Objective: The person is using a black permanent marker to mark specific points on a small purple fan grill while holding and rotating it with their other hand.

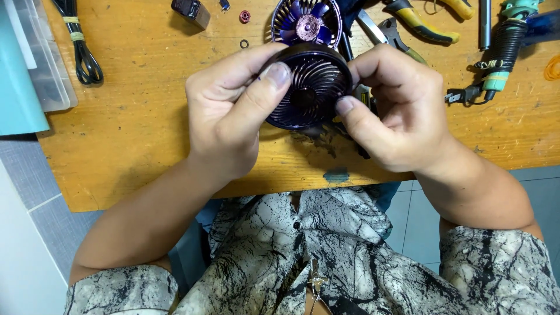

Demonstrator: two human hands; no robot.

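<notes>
Head view, 1 frame. All places are given relative to the grille.

Nearest: the person's patterned shirt [326,251], below the grille, at the near edge of the wooden table [134,134].

Above the table edge, both hands hold the round dark fan grille [309,96] just off the wood, tilted with its ribbed face toward the camera.
- The left hand [224,111] is on the grille's left. Its fingers curl around the rim and its thumb presses flat on the upper face.
- The right hand [396,111] is on the grille's right. Its fingers are closed behind the rim and its thumb tip rests on the lower right edge.
- Both hands are gripping. Neither is open.

Judged step: the grille is being worked by hand at its rim, apart from the fan body. Judged need for further handling: even pressure from both thumbs around the rim, with the thin ribs left unbent.

Just beyond the grille: the open fan body [306,23], showing blue blades and a copper-coloured hub, flat on the table.

Beyond and left:
- 1 small black ring [244,44]
- 1 small red ring [244,16]
- 1 dark block [191,11]

Far left: a coiled black cable [81,55] and a clear plastic box [41,64].

Beyond and right: yellow-handled pliers [417,26]. Far right: a teal-handled tool [504,46] with a wound cord.
</notes>
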